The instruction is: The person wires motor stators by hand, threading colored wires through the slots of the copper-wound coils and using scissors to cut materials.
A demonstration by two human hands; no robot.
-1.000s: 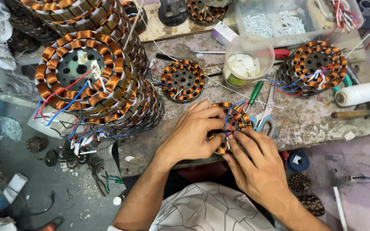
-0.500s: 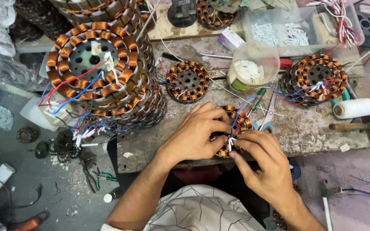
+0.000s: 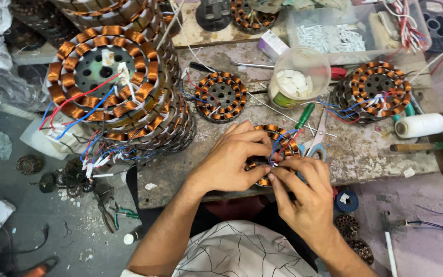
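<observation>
Stator: a small copper-wound stator [image 3: 277, 149] lies at the front edge of the table [image 3: 365, 154], partly hidden under both hands.
Left hand: the left hand [image 3: 229, 161] rests over the stator's left side, fingers curled onto it.
Right hand: the right hand [image 3: 306, 197] pinches the thin wire ends [image 3: 273, 163] at the stator's near rim; fingertips of both hands are touching there.
Edge: the stator sits just beside the table's front edge, the forearms reaching over it.
Open room: bare table shows left of the hands and to the right past the scissors [image 3: 318, 141]; behind, a second stator [image 3: 220, 96] and a clear tub [image 3: 301, 77] stand near.
Packages: a small pale box [image 3: 273, 44] lies behind the tub; a white thread spool [image 3: 420, 125] lies at the right.
Stack: tall stacked large stators [image 3: 109, 82] fill the left end.
</observation>
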